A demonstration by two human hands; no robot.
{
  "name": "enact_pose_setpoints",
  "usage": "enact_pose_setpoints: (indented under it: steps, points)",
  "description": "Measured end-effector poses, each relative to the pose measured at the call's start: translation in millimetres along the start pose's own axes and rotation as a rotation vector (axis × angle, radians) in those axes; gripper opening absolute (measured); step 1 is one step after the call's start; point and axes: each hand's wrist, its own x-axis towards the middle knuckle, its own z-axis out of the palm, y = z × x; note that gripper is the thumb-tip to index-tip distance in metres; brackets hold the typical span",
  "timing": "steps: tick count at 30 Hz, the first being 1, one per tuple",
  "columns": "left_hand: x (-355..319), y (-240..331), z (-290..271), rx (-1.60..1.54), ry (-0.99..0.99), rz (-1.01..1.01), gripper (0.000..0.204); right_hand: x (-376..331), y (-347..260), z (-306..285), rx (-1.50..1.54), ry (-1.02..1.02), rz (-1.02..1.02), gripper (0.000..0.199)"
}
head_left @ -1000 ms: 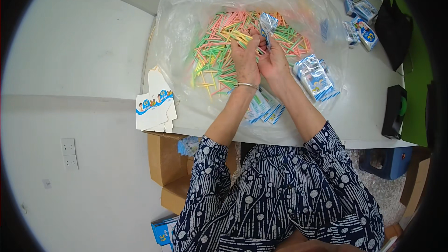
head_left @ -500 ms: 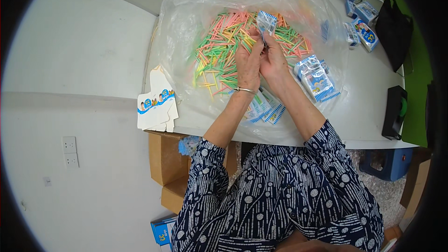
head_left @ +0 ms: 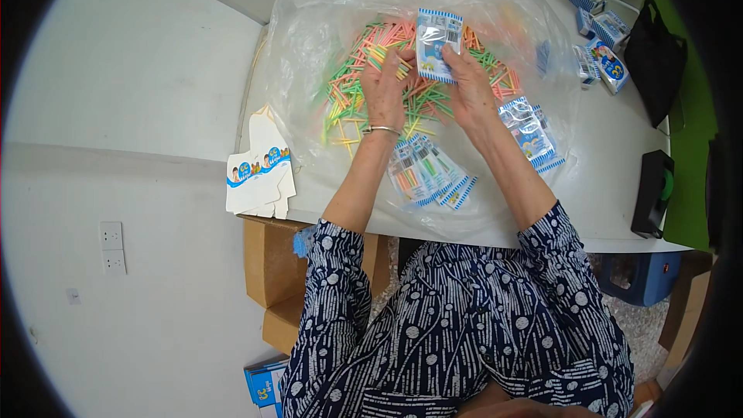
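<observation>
My left hand (head_left: 385, 93) is closed around a small bunch of coloured sticks (head_left: 378, 56), yellow, green and pink, held over the pile. In my right hand (head_left: 472, 87) is a blue and white packet (head_left: 438, 40), upright, pinched with the thumb on its front. The two hands are a little apart. Under them a loose pile of pink, green, yellow and orange sticks (head_left: 344, 93) lies on a clear plastic sheet (head_left: 309, 39). Several packets with sticks showing inside (head_left: 424, 173) lie near the table edge. Further blue and white packets (head_left: 526, 133) lie right of my right wrist.
Flattened printed cartons (head_left: 259, 178) lie at the table's left edge. Small packed boxes (head_left: 608, 66), a black bag (head_left: 655, 62) and a black tape dispenser (head_left: 652, 193) stand along the right side. Below the left edge are brown cardboard boxes (head_left: 271, 263); a blue stool (head_left: 641, 279) stands below right.
My hands have drawn apart, the left moving left with the sticks, the right moving right. The packet now faces up flat and shows whole. The filled packets near the edge have come into view.
</observation>
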Motion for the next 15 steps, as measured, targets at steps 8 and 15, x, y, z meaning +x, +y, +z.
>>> enact_pose_setpoints:
  steps: [8, 15]
  points:
    - [18, -1, -20, 0.265, 0.007, 0.056, 0.024, -18, -44, -25, -0.407, -0.177, 0.219, 0.019]
    - [28, -5, -36, 0.717, -0.044, 0.266, 0.029, -23, -50, -42, -0.527, -0.299, 0.298, 0.017]
